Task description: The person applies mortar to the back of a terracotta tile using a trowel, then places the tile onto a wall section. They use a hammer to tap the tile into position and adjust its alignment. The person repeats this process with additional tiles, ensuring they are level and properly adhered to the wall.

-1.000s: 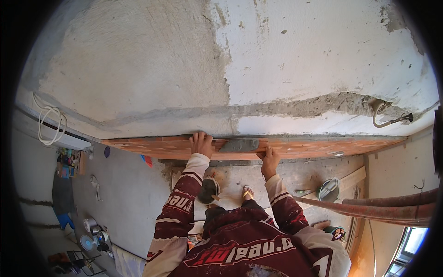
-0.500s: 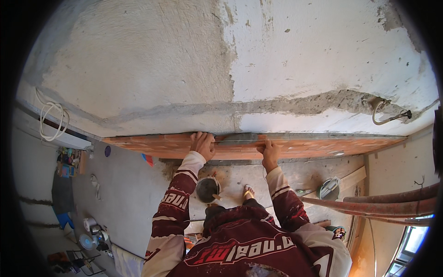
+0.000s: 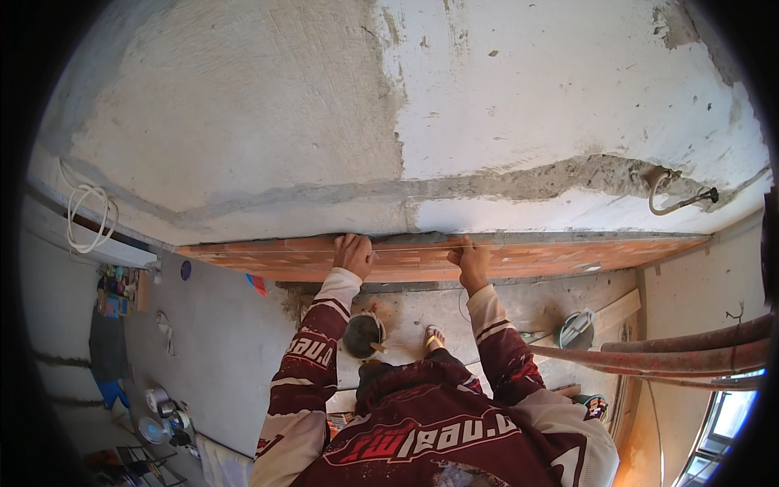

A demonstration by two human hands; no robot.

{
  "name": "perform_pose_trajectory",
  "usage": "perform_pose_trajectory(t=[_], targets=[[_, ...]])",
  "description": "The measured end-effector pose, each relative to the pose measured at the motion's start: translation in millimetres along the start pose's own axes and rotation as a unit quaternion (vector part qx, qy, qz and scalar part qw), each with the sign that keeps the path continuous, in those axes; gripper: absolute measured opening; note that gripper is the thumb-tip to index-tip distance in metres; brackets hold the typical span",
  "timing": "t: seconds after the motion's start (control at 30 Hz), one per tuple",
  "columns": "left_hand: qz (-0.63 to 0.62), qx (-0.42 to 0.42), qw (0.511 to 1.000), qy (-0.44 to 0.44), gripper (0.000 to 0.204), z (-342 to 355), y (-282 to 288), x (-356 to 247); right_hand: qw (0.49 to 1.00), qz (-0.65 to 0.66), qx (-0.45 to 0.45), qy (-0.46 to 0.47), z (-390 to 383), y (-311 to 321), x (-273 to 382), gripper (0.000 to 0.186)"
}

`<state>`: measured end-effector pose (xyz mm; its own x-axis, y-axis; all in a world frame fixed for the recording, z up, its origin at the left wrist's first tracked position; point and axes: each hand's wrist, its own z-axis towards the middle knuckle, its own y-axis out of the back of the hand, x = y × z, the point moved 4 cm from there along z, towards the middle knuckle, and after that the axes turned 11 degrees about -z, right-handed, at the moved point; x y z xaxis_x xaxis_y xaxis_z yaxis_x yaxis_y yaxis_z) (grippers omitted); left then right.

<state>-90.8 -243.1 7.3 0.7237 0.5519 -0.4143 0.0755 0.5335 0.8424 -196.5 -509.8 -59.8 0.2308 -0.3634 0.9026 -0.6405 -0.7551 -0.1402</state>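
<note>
An orange brick tile (image 3: 411,251) lies between my hands at the top row of a brick-clad wall face (image 3: 535,258), close to the plastered wall. My left hand (image 3: 354,255) is curled over the row's upper edge at the tile's left end, fingertips against the wall side. At the right end my right hand (image 3: 471,265) is closed, thumb and fingers pinching the edge. Grey mortar (image 3: 418,238) shows behind the tile. A thin pale string runs along the row's front. My fingers hide the tile's ends.
Below stand a dark mortar bucket (image 3: 363,335) and, farther right, another bucket (image 3: 575,330) with tools. Reddish pipes (image 3: 690,359) cross at the right. A cable stub (image 3: 682,199) sticks out of the wall; a white cable coil (image 3: 91,219) hangs left. A fan (image 3: 152,429) stands lower left.
The tile between my hands has tipped up against the wall, covering most of the mortar that showed there. My hands stay at nearly the same places.
</note>
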Motion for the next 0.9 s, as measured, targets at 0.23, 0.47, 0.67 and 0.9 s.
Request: perform_pose_trajectory(t=[0.23,0.47,0.67,0.9], targets=[[-0.014,-0.039,0.999,-0.036,0.023,2,-4,3,0.998,-0.051,-0.009,0.031,8,3,5,0.037],[-0.019,-0.006,1.0,-0.02,0.014,13,-5,4,0.995,-0.101,0.009,0.023,13,7,10,0.04],[-0.018,0.034,0.999,-0.018,0.011,15,-8,14,0.988,-0.14,0.057,0.017,12,4,19,0.028],[-0.029,0.015,0.999,-0.024,0.01,14,-7,11,0.977,-0.135,0.14,0.086,16,14,7,0.021]])
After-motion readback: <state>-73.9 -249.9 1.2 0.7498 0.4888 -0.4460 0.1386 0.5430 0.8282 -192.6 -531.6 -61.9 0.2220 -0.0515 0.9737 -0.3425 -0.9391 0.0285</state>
